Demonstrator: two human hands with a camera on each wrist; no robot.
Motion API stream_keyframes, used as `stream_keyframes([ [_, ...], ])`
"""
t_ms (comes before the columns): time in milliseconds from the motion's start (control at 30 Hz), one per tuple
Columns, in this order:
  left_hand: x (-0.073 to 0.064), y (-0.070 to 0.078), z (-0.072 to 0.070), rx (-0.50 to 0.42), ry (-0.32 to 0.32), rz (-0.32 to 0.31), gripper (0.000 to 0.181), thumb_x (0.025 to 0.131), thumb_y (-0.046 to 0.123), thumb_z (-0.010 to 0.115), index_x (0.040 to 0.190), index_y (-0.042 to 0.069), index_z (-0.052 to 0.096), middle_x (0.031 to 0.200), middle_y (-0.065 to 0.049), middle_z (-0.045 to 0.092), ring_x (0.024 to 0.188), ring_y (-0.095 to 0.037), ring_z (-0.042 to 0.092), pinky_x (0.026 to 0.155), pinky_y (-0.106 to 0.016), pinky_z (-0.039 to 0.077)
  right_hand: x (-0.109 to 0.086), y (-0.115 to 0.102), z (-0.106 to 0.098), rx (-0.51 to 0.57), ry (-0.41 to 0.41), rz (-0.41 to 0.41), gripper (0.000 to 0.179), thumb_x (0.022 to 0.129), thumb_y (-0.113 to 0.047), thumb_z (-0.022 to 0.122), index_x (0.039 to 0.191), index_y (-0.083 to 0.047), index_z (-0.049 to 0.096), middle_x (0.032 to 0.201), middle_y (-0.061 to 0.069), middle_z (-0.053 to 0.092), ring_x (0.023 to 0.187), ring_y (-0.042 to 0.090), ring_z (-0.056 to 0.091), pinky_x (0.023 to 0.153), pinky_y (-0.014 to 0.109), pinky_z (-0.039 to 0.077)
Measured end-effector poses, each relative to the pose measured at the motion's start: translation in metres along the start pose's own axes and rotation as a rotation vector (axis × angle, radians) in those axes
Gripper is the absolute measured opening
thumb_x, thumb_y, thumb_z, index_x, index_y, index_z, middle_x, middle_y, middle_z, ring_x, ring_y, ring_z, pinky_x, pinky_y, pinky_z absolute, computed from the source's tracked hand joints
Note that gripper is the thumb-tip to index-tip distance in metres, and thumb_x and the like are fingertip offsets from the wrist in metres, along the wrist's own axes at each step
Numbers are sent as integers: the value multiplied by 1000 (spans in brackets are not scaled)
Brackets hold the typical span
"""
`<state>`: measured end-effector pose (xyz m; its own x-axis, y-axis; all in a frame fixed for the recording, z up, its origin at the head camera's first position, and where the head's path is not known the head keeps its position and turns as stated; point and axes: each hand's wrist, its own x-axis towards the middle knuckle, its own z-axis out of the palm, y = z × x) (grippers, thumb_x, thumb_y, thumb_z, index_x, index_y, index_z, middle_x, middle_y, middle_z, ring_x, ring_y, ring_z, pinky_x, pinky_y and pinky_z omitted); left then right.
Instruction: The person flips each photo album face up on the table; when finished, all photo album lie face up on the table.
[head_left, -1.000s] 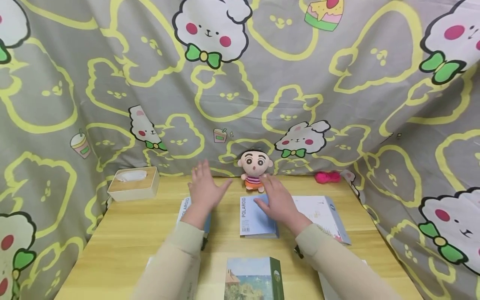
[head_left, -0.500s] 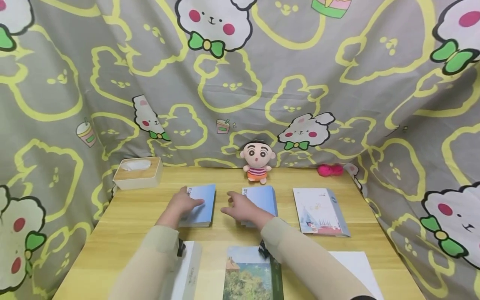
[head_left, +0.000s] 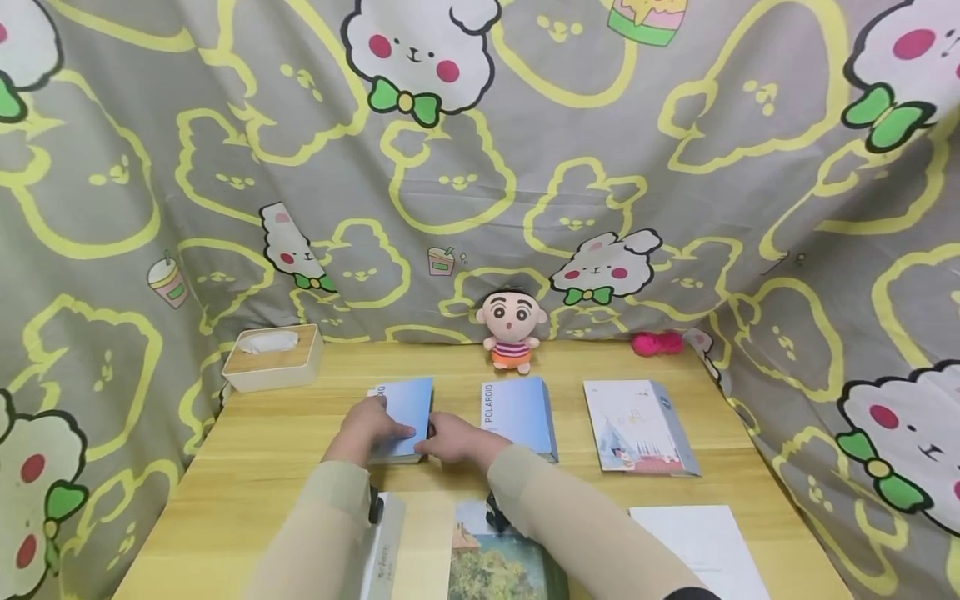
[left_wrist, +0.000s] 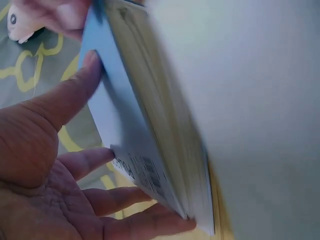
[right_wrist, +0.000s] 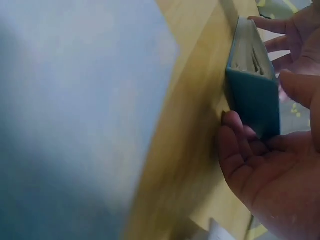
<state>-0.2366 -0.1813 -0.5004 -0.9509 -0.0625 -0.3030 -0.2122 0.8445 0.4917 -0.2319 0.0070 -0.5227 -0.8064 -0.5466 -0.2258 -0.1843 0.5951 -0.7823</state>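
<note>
A blue book [head_left: 411, 402] lies at the left of the far row on the table. My left hand [head_left: 363, 427] grips its left side, the thumb on the cover. In the left wrist view the fingers of this hand reach along the edge of the book [left_wrist: 117, 100], near a printed barcode. My right hand [head_left: 454, 437] holds the right side; in the right wrist view its fingers curl by the teal spine [right_wrist: 252, 100], with the thumb close to the cover's edge. A second blue book [head_left: 517, 412], marked POLAROID, lies just to the right.
A white illustrated book [head_left: 630, 425] is farther right. Nearer me lie a painted-cover book [head_left: 487, 558], a white one [head_left: 701, 546] and another white one [head_left: 384, 546], partly under my arms. A tissue box [head_left: 272, 358], a plush doll [head_left: 512, 329] and a pink bundle [head_left: 657, 343] line the back by the curtain.
My hands have come down from above the far row to the left blue book. The left hand reached it first; the right moved left from the middle book onto its spine side.
</note>
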Motion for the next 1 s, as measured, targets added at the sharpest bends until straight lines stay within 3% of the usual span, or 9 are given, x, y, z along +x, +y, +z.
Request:
stream_keyframes([
  [167, 1, -5, -4, 1, -19, -2, 99, 84, 36, 91, 151, -18, 42, 152, -39, 45, 139, -54, 47, 116, -62, 41, 3, 0, 6, -2, 14, -7, 12, 102, -17, 70, 101, -6, 65, 83, 1, 59, 71, 13, 53, 65, 27, 45],
  [400, 0, -6, -11, -49, -46, 13, 98, 86, 33, 90, 151, -20, 39, 153, -41, 42, 142, -56, 42, 119, -63, 36, 3, -5, 4, -3, 43, 6, 18, 101, -22, 73, 91, -9, 64, 77, 0, 58, 69, 13, 53, 62, 27, 46],
  [467, 0, -5, -9, -76, -57, 26, 97, 86, 32, 90, 150, -21, 39, 153, -41, 42, 142, -56, 42, 119, -62, 36, 0, -5, 2, 10, 54, 24, 19, 101, -23, 73, 97, -5, 67, 79, 1, 62, 69, 13, 56, 64, 27, 49],
  [533, -1, -5, -8, -135, -75, 17, 96, 87, 30, 89, 151, -20, 38, 154, -41, 40, 141, -56, 43, 117, -63, 38, -4, -5, 1, 44, 69, 32, 30, 101, -23, 73, 116, 2, 70, 86, 5, 67, 70, 14, 61, 66, 27, 52],
  [667, -6, -4, -11, -302, -138, -35, 96, 91, 28, 86, 157, -14, 32, 160, -39, 32, 139, -61, 42, 101, -73, 49, -10, -5, -3, 154, 104, 33, 59, 103, -23, 70, 151, 5, 52, 104, 16, 74, 76, 21, 70, 66, 32, 59],
  [767, -11, -3, -17, -421, -192, -53, 95, 94, 29, 82, 160, -11, 28, 161, -41, 27, 138, -64, 41, 86, -75, 55, -13, -7, -9, 194, 138, 14, 61, 104, -25, 69, 154, 4, 49, 117, 20, 74, 86, 21, 72, 73, 35, 62],
  [833, -13, -4, -20, -469, -217, -35, 93, 95, 31, 80, 160, -11, 28, 160, -43, 28, 135, -64, 44, 79, -70, 60, -14, -10, -15, 210, 162, -4, 61, 104, -27, 70, 153, 4, 50, 123, 21, 73, 92, 20, 73, 77, 35, 62],
  [1000, -12, -10, -15, -586, -256, -2, 93, 97, 31, 77, 160, -13, 25, 158, -45, 28, 130, -60, 49, 72, -57, 65, -16, -10, -22, 270, 188, -41, 60, 103, -26, 73, 152, 2, 53, 117, 18, 75, 86, 16, 71, 71, 30, 61],
])
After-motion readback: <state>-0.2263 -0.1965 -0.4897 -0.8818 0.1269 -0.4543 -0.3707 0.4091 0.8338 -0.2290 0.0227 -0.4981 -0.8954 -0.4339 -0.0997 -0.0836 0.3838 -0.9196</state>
